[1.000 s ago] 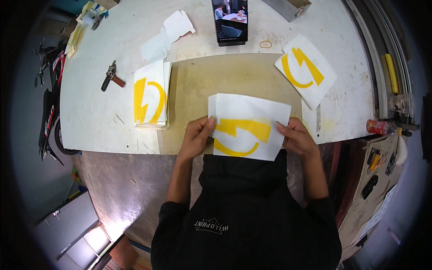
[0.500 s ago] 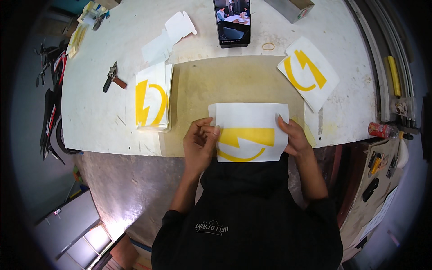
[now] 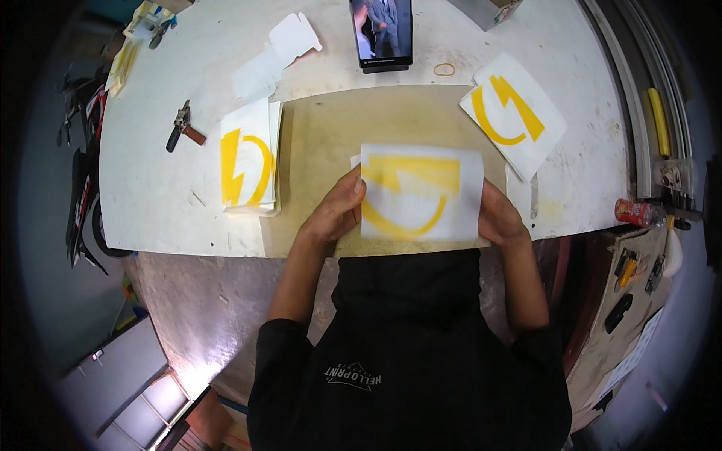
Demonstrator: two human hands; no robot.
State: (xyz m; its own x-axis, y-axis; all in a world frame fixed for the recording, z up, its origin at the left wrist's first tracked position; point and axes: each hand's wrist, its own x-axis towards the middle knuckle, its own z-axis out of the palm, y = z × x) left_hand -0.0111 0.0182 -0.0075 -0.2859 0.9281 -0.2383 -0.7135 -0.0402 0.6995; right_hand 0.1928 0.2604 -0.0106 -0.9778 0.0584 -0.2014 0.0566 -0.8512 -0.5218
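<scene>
Before me, over the table's near edge, I hold white paper (image 3: 421,225) printed with a yellow bolt and arc. It is blurred by motion, and another white edge peeks out at its left. My left hand (image 3: 336,207) is closed on the left side, thumb on top. On the opposite side my right hand (image 3: 502,214) grips the paper, its fingers mostly hidden behind it. To the left lies a stack of similarly printed white paper (image 3: 247,161). More printed paper (image 3: 519,116) rests at an angle on the right.
A tan mat (image 3: 323,124) covers the middle of the white table (image 3: 165,214). A phone (image 3: 381,34) stands at the back, with a rubber band (image 3: 444,69) beside it. A brown-handled tool (image 3: 186,128) lies left; a red-labelled bottle (image 3: 639,213) sits at the right edge.
Both hands have moved the printed paper away from my body, farther over the mat. My left thumb has shifted up along its left edge. The phone's picture differs.
</scene>
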